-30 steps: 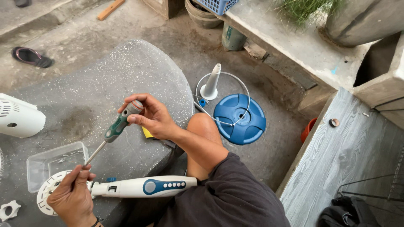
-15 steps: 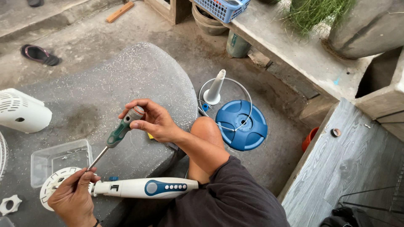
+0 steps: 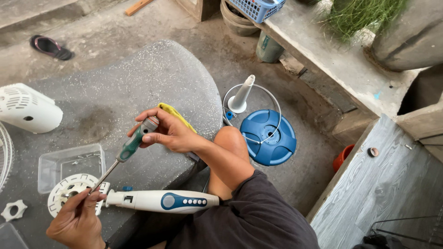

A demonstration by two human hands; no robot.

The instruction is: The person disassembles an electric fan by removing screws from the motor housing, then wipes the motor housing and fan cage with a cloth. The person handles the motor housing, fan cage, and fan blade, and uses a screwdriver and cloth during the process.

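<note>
The right hand is closed around the green handle of a screwdriver, which slants down to the left. The left hand pinches the shaft near its tip, over a white disc on the stone slab. A white stem lies just right of the disc, and a clear tray sits just beyond it. A blue base lies on the floor at right.

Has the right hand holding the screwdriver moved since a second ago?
Cannot tell: the right hand grips the screwdriver over the same spot beside the yellow cloth; only the camera shifted.
</note>
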